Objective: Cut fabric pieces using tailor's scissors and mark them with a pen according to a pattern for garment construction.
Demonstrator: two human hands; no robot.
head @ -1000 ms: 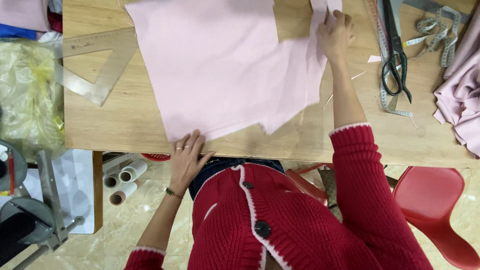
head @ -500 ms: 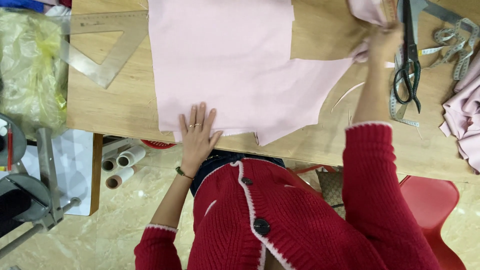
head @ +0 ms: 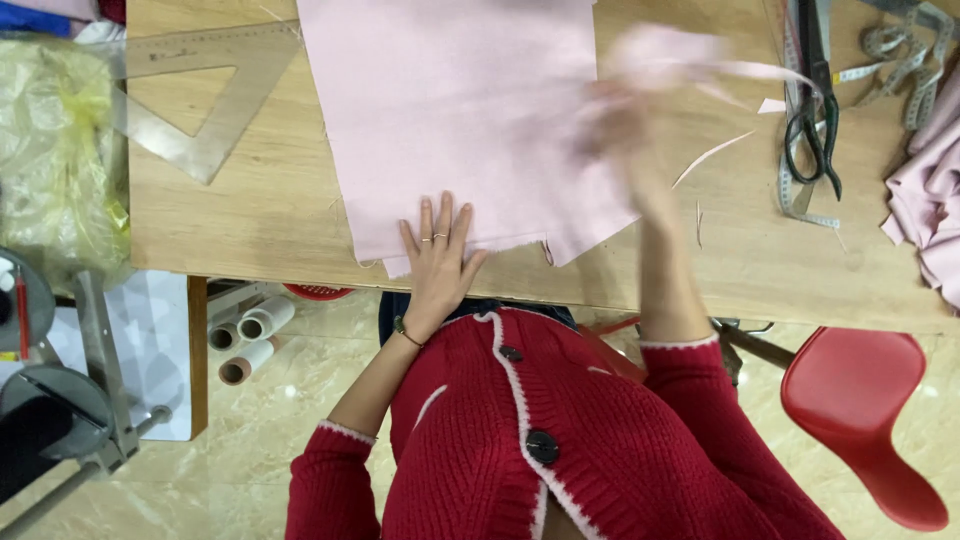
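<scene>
A sheet of pink fabric [head: 470,120] is spread flat on the wooden desk [head: 250,220], running from the far edge down to the near edge, where its ragged hem slightly overhangs. The left hand [head: 438,250] is laid flat on the cloth right at that near edge, palm down and fingers spread, closed on nothing; it appears to be placed there so that the fabric is pinned against the desk and kept from sliding.

The right hand [head: 625,125] is seen only as a blur above the cloth's right side, with a loose pale pink piece [head: 665,50] raised just beyond it. Whether the fingers are clamped on that piece cannot be told, the blur being too strong, though the piece seems to be lifted by it.

Thin pink trimmings [head: 712,157] lie on the bare wood to the right of the cloth. Dark scissors [head: 812,110] and a coiled measuring tape [head: 890,50] are kept near the far right corner. A clear set square [head: 190,110] rests toward the far left corner, and more pink cloth [head: 925,190] is heaped at the right edge.
</scene>
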